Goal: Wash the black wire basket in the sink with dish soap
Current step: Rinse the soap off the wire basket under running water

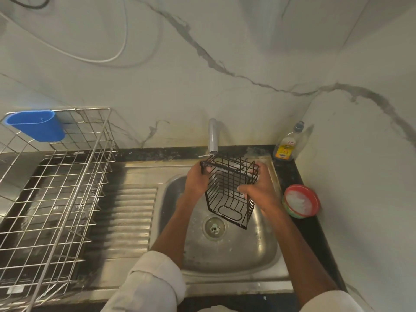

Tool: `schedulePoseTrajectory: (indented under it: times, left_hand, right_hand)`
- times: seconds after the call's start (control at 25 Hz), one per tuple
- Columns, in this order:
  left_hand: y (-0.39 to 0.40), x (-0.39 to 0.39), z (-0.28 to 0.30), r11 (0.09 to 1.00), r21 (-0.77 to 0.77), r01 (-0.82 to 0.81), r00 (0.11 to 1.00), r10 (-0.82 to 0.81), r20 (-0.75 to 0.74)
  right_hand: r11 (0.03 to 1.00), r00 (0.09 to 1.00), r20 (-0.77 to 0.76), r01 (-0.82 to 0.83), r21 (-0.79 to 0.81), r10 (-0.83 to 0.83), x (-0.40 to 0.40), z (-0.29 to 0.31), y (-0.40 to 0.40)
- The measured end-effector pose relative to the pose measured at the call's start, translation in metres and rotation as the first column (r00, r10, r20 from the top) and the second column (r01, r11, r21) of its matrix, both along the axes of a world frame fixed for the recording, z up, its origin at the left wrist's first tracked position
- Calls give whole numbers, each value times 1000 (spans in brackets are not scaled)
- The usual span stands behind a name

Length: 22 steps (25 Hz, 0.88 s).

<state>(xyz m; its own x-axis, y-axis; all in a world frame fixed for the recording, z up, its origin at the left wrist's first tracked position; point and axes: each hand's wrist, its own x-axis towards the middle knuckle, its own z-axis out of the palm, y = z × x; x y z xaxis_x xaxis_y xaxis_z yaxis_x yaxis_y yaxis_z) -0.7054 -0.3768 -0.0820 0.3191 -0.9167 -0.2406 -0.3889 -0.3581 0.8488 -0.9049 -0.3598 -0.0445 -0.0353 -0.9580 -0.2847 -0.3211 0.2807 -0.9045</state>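
The basket point(228, 190), black wire, is held in the air over the sink point(254, 251), tilted so its open top faces away toward the wall and its bottom end hangs down above the drain point(213, 226). Its upper rim sits just under the tap point(212, 137) spout; whether water runs cannot be told.

The left hand point(197, 180) grips the basket's upper left corner, fingers curled round the rim wire. The right hand point(258, 188) holds the right side, thumb laid across the front wires and fingers wrapped behind the far edge. Both forearms are bare, with pale sleeves point(153, 282) rolled up near the bottom of the view.

The sink is a steel bowl with a ribbed draining board point(128, 221) on its left, set in a dark surface point(290, 176).

At the back right corner of the surface, against the wall, stands a soap bottle point(287, 145), clear with a yellow label and grey cap. Nearer, just right of the sink, sits a small red-rimmed bowl point(301, 201) with something white inside, close beside the right wrist but apart from it.

To the left stands a large steel wire rack point(58, 199), partly over the draining board. A blue plastic cup point(37, 124) hangs on its far rim.

The wall point(247, 52) behind is pale marble-look panel with grey veins, and a thin white cable point(108, 57) loops across its upper left.
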Motion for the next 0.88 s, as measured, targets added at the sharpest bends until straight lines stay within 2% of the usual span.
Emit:
schedulePoseTrajectory:
  times: [0.16,0.28,0.36,0.64,0.76,0.88]
  left_hand:
    - [-12,-6,0,990,49,131,988,-134,79]
    - [-23,-11,-6,990,28,142,987,-139,-81]
    - [-25,-14,-3,990,-12,138,984,-138,-115]
    - [12,-2,-13,990,-127,-60,989,42,-140]
    - [35,6,-3,987,-134,-83,991,67,-119]
    - [49,16,2,986,-162,-27,995,11,-97]
  right_hand:
    - [995,994,-89,65,-74,-71,-7,0,1]
    - [987,985,-114,118,-106,-130,-12,6,3]
    - [983,980,-141,121,-135,-140,-14,6,3]
    - [995,989,-148,-7,-95,-7,-12,4,13]
    - [994,992,-97,-84,-66,78,-7,-1,18]
    - [992,992,-32,-123,-40,122,-3,-5,17]
